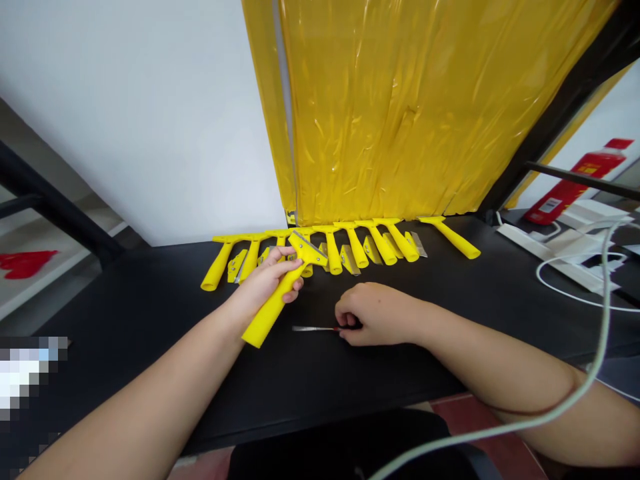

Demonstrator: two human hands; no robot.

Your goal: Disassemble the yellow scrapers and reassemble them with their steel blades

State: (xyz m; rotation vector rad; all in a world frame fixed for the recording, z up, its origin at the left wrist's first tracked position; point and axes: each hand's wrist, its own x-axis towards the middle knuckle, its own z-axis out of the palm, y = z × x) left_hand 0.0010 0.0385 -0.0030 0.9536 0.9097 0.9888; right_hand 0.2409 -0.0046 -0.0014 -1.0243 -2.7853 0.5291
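While the left hand (267,277) curls closed around the thick handle of a bright yellow plastic scraper (273,310), the tool sits tilted above the counter, gripped by the handle so that its metal-edged head stays clear of the palm. The right hand (373,313) rests low on the counter, its fingers drawn together and pinching a slim screwdriver with a silver steel shaft (315,328). Only a trace of red handle shows at the fingertips, and the shaft lies nearly flat, pointing toward the scraper; a low pinch like this seems suited to a small tool on a hard surface. Just beyond both hands, more yellow plastic scrapers (385,243) lie side by side in a fanned row, handles toward the person and within easy reach, with loose yellow-backed blades (350,260) tucked between them. The black counter (150,320) carries this row up to a crinkled yellow plastic sheet (390,113) beside a white wall (150,113). Farther right, a white power strip (550,253) lies near a red bottle (575,187), and a pale cable (606,267) crosses the view.
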